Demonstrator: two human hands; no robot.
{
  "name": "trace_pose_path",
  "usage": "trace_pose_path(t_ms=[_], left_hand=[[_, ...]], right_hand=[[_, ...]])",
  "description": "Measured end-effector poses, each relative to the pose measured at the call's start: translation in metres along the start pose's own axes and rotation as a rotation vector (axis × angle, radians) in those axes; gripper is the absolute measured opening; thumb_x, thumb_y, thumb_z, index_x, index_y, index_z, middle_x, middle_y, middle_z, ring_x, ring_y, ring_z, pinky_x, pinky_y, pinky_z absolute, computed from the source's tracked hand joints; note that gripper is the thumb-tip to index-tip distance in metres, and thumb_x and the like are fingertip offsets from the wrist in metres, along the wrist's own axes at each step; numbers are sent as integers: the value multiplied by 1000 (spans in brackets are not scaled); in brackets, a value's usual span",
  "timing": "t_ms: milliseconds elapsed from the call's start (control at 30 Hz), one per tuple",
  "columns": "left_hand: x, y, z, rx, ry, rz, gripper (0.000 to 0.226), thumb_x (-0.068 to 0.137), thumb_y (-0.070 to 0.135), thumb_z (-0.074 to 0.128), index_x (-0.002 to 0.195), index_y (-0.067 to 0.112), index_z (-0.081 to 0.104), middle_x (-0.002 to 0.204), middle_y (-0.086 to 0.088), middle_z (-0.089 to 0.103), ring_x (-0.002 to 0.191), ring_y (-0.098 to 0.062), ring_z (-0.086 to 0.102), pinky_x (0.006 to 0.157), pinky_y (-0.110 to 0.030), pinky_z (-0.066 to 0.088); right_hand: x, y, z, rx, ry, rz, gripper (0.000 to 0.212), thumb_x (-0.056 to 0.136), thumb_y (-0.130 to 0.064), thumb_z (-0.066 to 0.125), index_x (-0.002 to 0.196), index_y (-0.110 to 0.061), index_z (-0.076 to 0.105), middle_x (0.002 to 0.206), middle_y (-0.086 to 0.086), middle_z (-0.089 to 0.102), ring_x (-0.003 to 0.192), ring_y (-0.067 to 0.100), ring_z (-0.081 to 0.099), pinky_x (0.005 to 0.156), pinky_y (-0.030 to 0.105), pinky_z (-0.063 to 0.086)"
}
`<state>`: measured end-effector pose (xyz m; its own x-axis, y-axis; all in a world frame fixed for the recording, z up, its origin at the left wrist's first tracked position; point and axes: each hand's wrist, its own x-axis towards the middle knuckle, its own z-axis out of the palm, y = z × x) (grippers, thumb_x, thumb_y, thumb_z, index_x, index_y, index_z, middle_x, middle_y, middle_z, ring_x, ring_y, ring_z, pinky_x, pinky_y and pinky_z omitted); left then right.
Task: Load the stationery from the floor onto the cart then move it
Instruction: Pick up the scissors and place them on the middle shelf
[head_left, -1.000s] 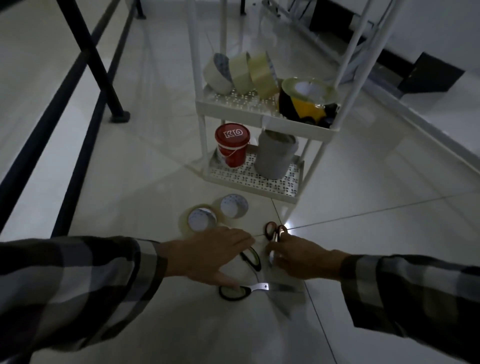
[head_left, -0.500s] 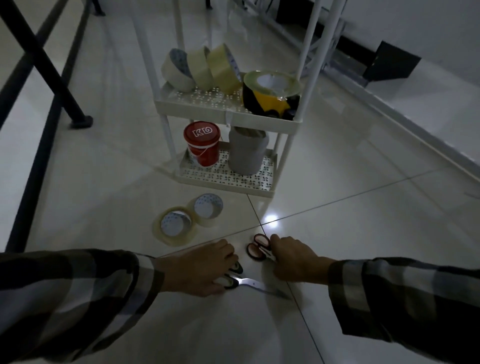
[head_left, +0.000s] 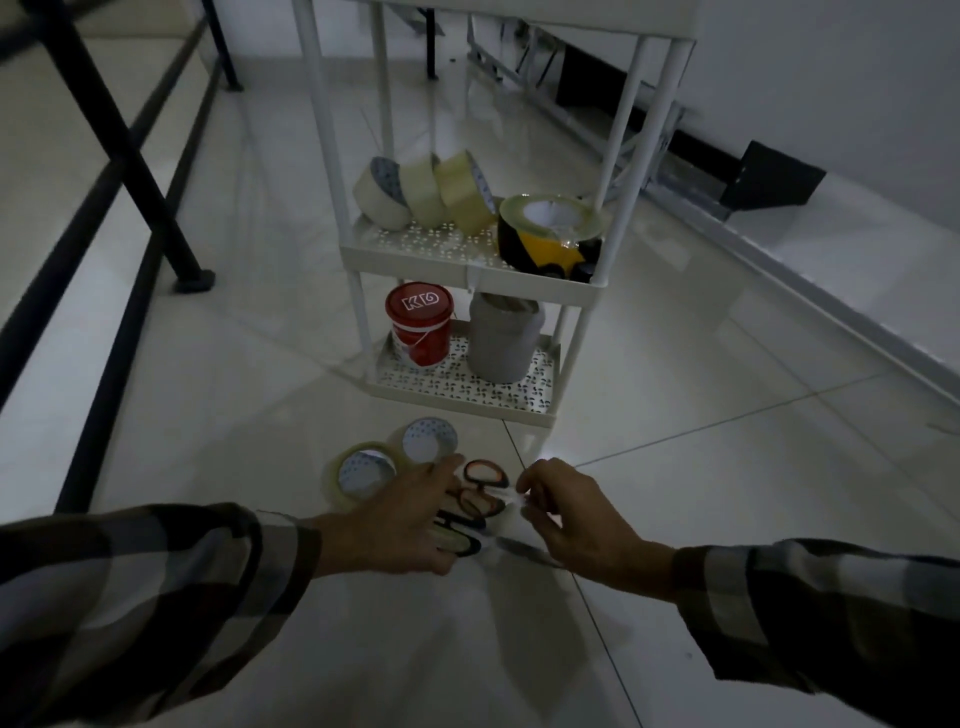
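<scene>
Two pairs of scissors lie between my hands on the tiled floor. My right hand (head_left: 576, 519) pinches the blades of the red-handled scissors (head_left: 485, 486). My left hand (head_left: 405, 525) is closed around the handles of the black-handled scissors (head_left: 462, 538), whose blade points right. Two tape rolls (head_left: 366, 470) (head_left: 428, 441) lie flat on the floor just beyond my left hand. The white cart (head_left: 415, 260) stands behind them. Its middle shelf carries three upright tape rolls (head_left: 426, 192) and a yellow-black tape roll (head_left: 550, 239).
The cart's bottom shelf (head_left: 457, 387) holds a red lidded bucket (head_left: 421, 325) and a grey container (head_left: 504, 338). A black railing (head_left: 140, 171) runs along the left. A raised ledge and a dark box (head_left: 774, 182) line the right wall.
The view has tilted up, so more of the cart shows. My right hand has turned the red-handled scissors and lifted them by the blades. My left hand has stayed on the black handles.
</scene>
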<state>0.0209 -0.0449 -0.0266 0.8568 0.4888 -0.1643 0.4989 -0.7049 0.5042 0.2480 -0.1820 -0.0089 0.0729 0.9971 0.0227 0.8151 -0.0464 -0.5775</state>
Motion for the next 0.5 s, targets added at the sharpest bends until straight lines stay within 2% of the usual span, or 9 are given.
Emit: trace_pose_path(t_ms=[67, 133, 167, 233, 300, 367, 400, 433, 500], left_hand=[[1, 4, -4, -91, 78, -27, 112, 63, 52, 78, 155, 19, 22, 127, 5, 58, 112, -17, 59, 84, -30, 52], [1, 13, -11, -174, 150, -6, 77, 65, 38, 84, 126, 19, 41, 93, 18, 58, 82, -6, 58, 64, -21, 40], [-1, 19, -17, -181, 179, 13, 63, 65, 30, 85, 111, 22, 43, 82, 16, 57, 72, -6, 56, 59, -20, 36], [-4, 26, -29, -196, 196, 33, 54, 64, 23, 85, 98, 25, 44, 76, 11, 57, 68, -8, 56, 58, -16, 34], [-9, 29, -40, -164, 212, 40, 50, 62, 24, 84, 100, 15, 53, 81, 6, 62, 74, -10, 58, 62, -14, 39], [-13, 30, -51, -144, 226, 27, 60, 61, 32, 83, 110, 8, 58, 92, 4, 66, 83, -9, 62, 72, -28, 52], [-14, 29, -56, -155, 226, 24, 66, 60, 36, 82, 117, 12, 58, 98, 8, 68, 88, -8, 65, 76, -35, 56], [-15, 30, -62, -165, 231, 35, 74, 61, 38, 82, 126, 16, 55, 104, 12, 70, 93, -6, 68, 79, -36, 57], [-16, 29, -76, -176, 234, 61, 90, 64, 39, 83, 143, 18, 46, 118, 16, 69, 105, -2, 67, 89, -32, 56]], right_hand=[[3, -9, -2, 28, -25, -93, 10, 96, -27, 63, 102, -31, 56, 99, -14, 57, 88, 3, 55, 75, 22, 52], [7, -17, -1, 40, -23, -149, 10, 95, -34, 62, 97, -38, 53, 100, -8, 63, 88, 8, 58, 74, 28, 54], [7, -20, -1, 26, -26, -169, 7, 95, -36, 61, 96, -38, 54, 98, -6, 64, 86, 9, 59, 73, 32, 55], [9, -24, -1, 5, -14, -212, 10, 94, -38, 57, 101, -31, 61, 94, -5, 62, 82, 9, 58, 71, 37, 54], [11, -27, -3, -1, -16, -225, 16, 96, -37, 57, 108, -30, 63, 98, -7, 60, 82, 7, 58, 73, 35, 55], [14, -30, -7, -8, -9, -250, 17, 99, -35, 57, 114, -31, 63, 104, -8, 59, 85, 6, 58, 75, 30, 54], [16, -31, -10, -14, -5, -274, 19, 100, -34, 56, 117, -30, 63, 106, -9, 59, 87, 6, 58, 75, 29, 53], [18, -35, -15, -38, -13, -297, 22, 101, -32, 55, 121, -29, 63, 109, -9, 59, 89, 6, 57, 76, 28, 53], [25, -42, -27, -102, -9, -353, 28, 102, -27, 54, 129, -27, 61, 114, -7, 60, 93, 7, 58, 79, 27, 54]])
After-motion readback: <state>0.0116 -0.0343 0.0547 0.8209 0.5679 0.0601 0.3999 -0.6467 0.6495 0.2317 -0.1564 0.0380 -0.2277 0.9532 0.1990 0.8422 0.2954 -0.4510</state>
